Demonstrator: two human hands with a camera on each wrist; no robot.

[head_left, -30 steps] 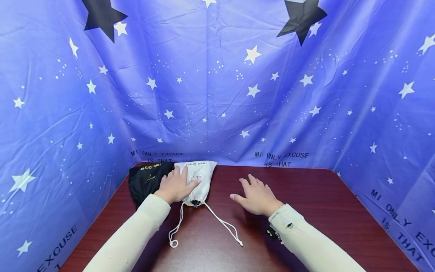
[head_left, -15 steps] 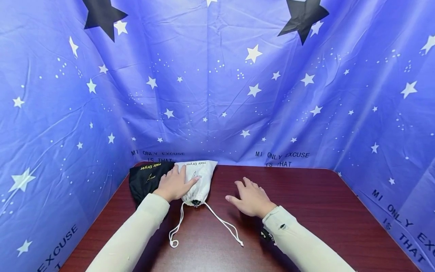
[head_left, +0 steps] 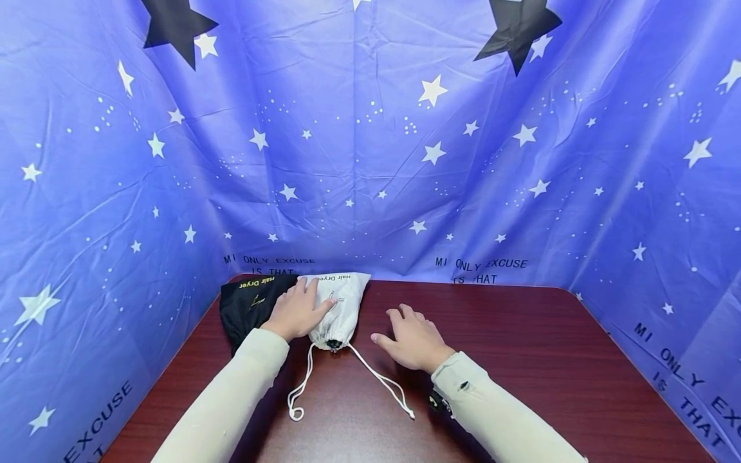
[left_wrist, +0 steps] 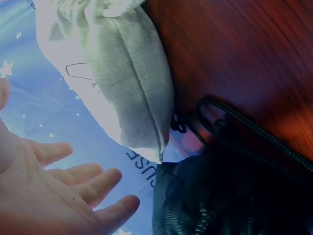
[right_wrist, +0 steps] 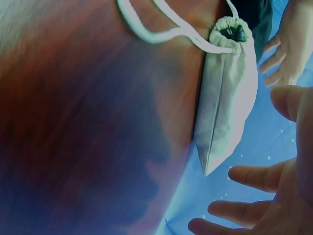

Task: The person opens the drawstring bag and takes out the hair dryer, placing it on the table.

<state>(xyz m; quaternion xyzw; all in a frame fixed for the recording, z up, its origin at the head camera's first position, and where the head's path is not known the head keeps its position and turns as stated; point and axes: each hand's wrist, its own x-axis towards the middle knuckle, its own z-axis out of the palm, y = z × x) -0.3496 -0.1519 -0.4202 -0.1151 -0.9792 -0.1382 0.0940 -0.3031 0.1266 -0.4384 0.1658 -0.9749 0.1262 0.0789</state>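
A white drawstring bag [head_left: 353, 308] printed "Hair Dryer" lies near the table's back edge, its gathered mouth and two white cords [head_left: 386, 382] toward me. Something dark shows inside that mouth. Against its left side lies a black drawstring bag [head_left: 246, 315] with yellow lettering, partly behind my left arm. My left hand [head_left: 298, 311] hovers over the white bag, fingers spread; the left wrist view shows a gap between its fingers [left_wrist: 105, 188] and both bags. Over the table to the right of the white bag, my right hand [head_left: 413, 341] hangs with fingers apart, holding nothing.
The dark red wooden table [head_left: 521, 341] has rounded back corners. A blue star-print curtain [head_left: 359, 161] hangs close around its back and both sides.
My right hand has drifted left, nearer to the white bag. The left hand has shifted only slightly. Both bags lie where they were.
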